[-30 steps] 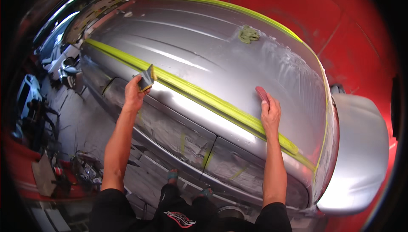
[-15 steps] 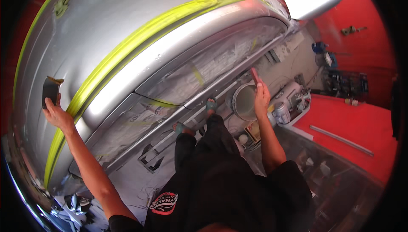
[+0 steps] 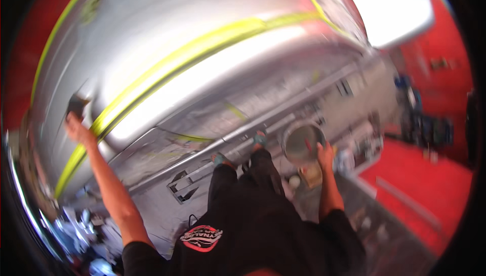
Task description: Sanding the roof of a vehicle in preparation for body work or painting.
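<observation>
My left hand (image 3: pixel 77 126) grips a dark sheet with a yellowish edge (image 3: pixel 77 104) at the silver car roof (image 3: pixel 167 13), just inboard of a yellow tape strip (image 3: pixel 202 40). My right hand (image 3: pixel 325 152), slightly blurred, holds a slim red block (image 3: pixel 322 144) over a round bucket (image 3: pixel 296 142) of grey-looking liquid down at the right. Whether the block touches the liquid I cannot tell. A crumpled green cloth (image 3: pixel 92 8) lies farther up the roof. The car's side below the tape carries wrinkled masking film (image 3: pixel 253 94).
My feet (image 3: pixel 260 137) stand beside the car's sill. Small containers (image 3: pixel 306 177), blurred equipment (image 3: pixel 372 142) and a red board with a long bar (image 3: pixel 410 195) lie to the right. A red wall (image 3: pixel 440 48) and a silver panel (image 3: pixel 390 8) are at upper right.
The view has swung round toward the floor on the right. My right hand has left the roof and lowered the red block to the bucket; my left hand stays on the roof.
</observation>
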A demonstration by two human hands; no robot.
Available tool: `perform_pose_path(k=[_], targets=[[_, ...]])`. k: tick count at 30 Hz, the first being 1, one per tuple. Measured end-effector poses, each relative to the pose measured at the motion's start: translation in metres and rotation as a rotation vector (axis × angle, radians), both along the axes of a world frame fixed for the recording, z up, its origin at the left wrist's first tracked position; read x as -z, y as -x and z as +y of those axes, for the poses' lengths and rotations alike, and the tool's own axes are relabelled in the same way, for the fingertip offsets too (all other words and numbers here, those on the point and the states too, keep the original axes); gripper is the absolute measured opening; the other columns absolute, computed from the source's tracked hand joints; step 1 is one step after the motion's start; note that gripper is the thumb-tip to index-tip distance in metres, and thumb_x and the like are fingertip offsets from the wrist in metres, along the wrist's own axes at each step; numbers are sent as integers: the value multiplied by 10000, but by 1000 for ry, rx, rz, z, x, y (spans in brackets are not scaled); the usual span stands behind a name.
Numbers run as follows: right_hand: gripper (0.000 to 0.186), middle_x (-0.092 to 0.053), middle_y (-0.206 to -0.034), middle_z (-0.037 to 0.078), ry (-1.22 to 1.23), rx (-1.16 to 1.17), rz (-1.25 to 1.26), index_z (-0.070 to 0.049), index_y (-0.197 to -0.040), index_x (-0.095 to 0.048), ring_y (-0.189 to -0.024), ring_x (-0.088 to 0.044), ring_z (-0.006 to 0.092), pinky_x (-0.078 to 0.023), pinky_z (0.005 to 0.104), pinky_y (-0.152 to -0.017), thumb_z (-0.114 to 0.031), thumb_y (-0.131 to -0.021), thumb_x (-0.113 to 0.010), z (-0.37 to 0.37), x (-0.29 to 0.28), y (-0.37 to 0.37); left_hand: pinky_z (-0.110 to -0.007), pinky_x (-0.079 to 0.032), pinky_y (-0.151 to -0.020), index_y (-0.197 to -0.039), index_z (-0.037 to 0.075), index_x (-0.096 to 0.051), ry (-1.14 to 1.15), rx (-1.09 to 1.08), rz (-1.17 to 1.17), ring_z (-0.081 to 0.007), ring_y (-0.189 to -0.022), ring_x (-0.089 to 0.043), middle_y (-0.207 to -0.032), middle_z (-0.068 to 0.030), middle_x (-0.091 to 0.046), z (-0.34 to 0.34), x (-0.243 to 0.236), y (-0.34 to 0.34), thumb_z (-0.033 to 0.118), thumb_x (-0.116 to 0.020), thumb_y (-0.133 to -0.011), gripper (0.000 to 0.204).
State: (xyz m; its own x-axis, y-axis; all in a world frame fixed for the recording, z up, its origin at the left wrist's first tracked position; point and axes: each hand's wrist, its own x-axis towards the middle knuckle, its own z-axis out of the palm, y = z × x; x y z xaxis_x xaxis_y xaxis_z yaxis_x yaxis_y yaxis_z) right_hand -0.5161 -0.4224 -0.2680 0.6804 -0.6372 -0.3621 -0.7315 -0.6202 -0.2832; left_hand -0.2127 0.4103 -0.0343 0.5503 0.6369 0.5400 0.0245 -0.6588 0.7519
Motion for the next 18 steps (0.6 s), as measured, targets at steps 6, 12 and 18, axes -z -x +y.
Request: perform_pose_path(k=[6,12,18], targets=[[341,-694,-1192,179,-587,-499,-673,37,-1290,-667,-1079,-667,258,-515,363,-961,-64,-965,-647,143,-139,-166,-304,-575,-712,-1152,0,-668,46,-8,-93,-131,-860,-636,-994,-57,-692,-31,-9,4,299,-559,-1078,327],[401,-647,-1297,186,-673,-1285,-970,3,-1292,-678,-1131,-644,354,-535,414,-974,-53,-897,-721,345,-286,-250,-369,-543,-728,-1172,-7,-675,55,-105,-6,-223,-770,-670,-879,-166,-723,-74,-50,9,259,-586,-1048,306],[670,-401,-1552,255,-572,-1482,-1021,19,-1489,-474,-1380,-473,432,-449,476,-1126,-21,-868,-721,458,-315,-282,-310,-483,-617,-1111,-26,-702,281,124,-85,-105,-674,-566,-731,-72,-661,-166,-63,24,211,-605,-1016,273]])
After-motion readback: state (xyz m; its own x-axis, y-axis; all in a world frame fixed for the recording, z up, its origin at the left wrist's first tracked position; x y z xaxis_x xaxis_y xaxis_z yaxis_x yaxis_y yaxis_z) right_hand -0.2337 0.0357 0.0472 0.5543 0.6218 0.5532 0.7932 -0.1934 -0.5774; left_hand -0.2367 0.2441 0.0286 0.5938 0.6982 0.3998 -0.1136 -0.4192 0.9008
